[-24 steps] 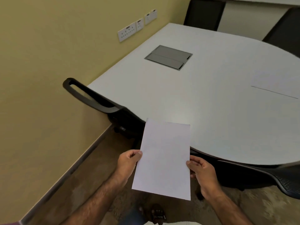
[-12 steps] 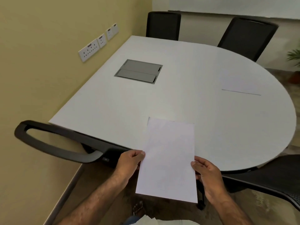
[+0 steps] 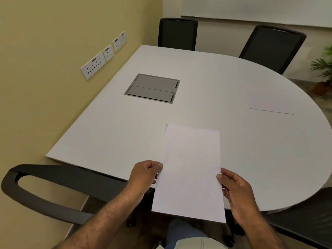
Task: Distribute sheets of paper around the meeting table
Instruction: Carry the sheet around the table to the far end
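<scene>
A white sheet of paper (image 3: 190, 169) is held over the near edge of the white meeting table (image 3: 206, 72), its far half above the tabletop. My left hand (image 3: 145, 174) pinches the sheet's left edge and my right hand (image 3: 235, 191) pinches its right edge. A second sheet (image 3: 267, 101) lies flat on the table at the right side.
A grey cable hatch (image 3: 152, 88) is set in the tabletop. Black chairs stand at the far end (image 3: 177, 34), the far right (image 3: 273, 47), the near left (image 3: 50, 187) and the near right (image 3: 303, 218). A yellow wall with sockets (image 3: 93, 66) runs along the left. A potted plant (image 3: 323, 72) stands at the right.
I have come closer to the table and the view has swung right. The sheet, held in both hands, has moved forward from over the floor to over the table's near edge.
</scene>
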`<action>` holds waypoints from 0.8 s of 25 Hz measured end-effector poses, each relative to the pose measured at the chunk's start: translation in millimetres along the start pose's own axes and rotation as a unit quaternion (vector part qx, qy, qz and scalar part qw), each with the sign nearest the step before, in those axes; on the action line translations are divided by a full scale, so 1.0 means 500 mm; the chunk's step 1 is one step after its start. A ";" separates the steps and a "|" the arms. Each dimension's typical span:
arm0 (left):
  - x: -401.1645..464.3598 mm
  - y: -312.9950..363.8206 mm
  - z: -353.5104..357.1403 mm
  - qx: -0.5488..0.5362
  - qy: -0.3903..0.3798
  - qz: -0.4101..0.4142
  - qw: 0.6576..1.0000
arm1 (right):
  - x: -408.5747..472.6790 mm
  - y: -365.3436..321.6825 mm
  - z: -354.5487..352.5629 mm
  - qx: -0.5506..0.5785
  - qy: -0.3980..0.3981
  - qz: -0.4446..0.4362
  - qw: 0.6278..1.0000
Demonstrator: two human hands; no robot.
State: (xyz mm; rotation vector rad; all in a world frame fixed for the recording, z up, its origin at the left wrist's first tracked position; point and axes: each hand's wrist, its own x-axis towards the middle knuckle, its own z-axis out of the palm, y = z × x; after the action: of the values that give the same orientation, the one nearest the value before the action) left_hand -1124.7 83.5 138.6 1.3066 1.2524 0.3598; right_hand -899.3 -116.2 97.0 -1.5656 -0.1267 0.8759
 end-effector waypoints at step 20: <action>0.602 0.081 -0.100 0.041 0.153 -0.038 0.987 | 0.545 -0.062 0.377 -0.076 -0.057 0.068 0.993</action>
State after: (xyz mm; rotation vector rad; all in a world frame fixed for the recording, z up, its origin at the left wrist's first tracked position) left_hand -1038.8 362.2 40.3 1.3014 1.5843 0.4725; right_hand -806.2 192.2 14.1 -1.6796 -0.1737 1.0843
